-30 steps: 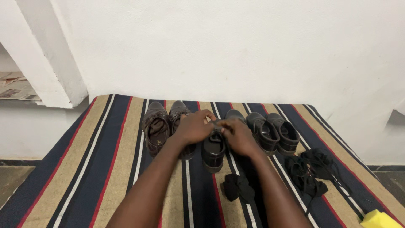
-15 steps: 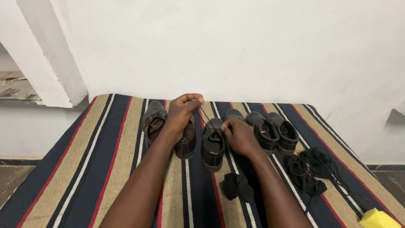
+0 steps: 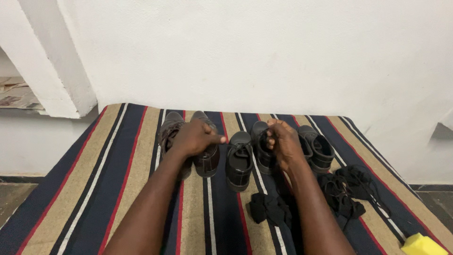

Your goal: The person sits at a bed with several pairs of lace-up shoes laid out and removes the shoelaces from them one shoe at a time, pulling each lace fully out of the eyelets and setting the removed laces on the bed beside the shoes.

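Since the earlier frames the two hands have drawn apart: a second ago they met over the middle black shoe, and now the left hand point(image 3: 196, 138) has gone back to the dark brown shoe point(image 3: 206, 153) on its side while the right hand point(image 3: 283, 141) has lifted off toward the next black shoe point(image 3: 262, 148). The middle black shoe point(image 3: 238, 159) now stands free between them on the striped cloth point(image 3: 94, 189), its toe toward the person and its long axis running with the stripes, away toward the white wall point(image 3: 264, 52); it lies a little nearer the left hand, whose forefinger points right at it without touching. The left hand lies curled over the top of the dark brown shoe, fingers loosely closed on its upper, and a second brown shoe point(image 3: 169, 132) stands just beside it on the outer side. The right hand is closed narrow, fingertips pinched at the opening of the black shoe, seemingly on its lace, though what it grips is too small to tell. Beyond it stand two more black shoes point(image 3: 317, 148). Nearer the person lie a folded black cloth point(image 3: 269, 208) and a tangle of black laces point(image 3: 347, 189), and a yellow sponge point(image 3: 421, 245) sits at the cloth's right corner.
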Motion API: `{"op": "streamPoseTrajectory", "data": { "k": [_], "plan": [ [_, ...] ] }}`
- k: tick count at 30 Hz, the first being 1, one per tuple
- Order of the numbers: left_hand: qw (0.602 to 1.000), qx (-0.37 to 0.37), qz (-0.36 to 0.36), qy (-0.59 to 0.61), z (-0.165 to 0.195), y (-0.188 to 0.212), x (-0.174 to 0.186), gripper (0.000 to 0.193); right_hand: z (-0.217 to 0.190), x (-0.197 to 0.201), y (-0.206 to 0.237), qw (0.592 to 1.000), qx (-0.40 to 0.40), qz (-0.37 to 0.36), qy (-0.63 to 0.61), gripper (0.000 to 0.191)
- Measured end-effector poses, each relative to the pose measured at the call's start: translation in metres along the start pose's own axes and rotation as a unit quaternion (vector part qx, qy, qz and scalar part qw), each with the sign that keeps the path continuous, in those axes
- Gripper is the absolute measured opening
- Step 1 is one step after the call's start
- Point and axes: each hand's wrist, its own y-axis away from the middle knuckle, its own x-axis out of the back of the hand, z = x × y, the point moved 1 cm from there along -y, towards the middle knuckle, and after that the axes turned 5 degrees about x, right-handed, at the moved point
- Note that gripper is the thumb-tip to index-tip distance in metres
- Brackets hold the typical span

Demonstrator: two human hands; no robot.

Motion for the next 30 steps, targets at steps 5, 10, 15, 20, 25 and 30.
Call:
{"op": "streamPoseTrajectory", "data": {
  "k": [5, 10, 15, 20, 25, 30],
  "plan": [
    [0.996, 0.002, 0.085, -0.042, -0.002, -0.007, 0.003, 0.047, -0.018, -0.002, 0.01, 0.938, 0.109, -0.011, 0.327, 0.034],
    [0.933, 0.019, 0.145, 0.33, -0.007, -0.021, -0.001, 0.057, -0.036, -0.002, 0.022, 0.798, 0.154, -0.039, 0.581, 0.037],
    [0.807, 0.034, 0.251, 0.533, -0.004, -0.018, 0.012, 0.059, -0.046, -0.003, 0.023, 0.938, 0.103, 0.025, 0.331, 0.055],
    [0.964, 0.018, 0.231, 0.134, 0.024, 0.003, 0.005, 0.051, -0.047, -0.006, 0.025, 0.981, 0.111, 0.072, 0.144, 0.053],
    [0.968, -0.153, 0.194, -0.048, 0.045, 0.006, -0.038, 0.021, -0.044, -0.015, 0.03, 0.928, 0.135, -0.04, 0.346, 0.044],
    [0.972, -0.165, 0.103, -0.128, 0.039, -0.012, -0.072, 0.018, -0.049, -0.018, 0.032, 0.926, 0.227, 0.013, 0.301, 0.029]
  ]
}}
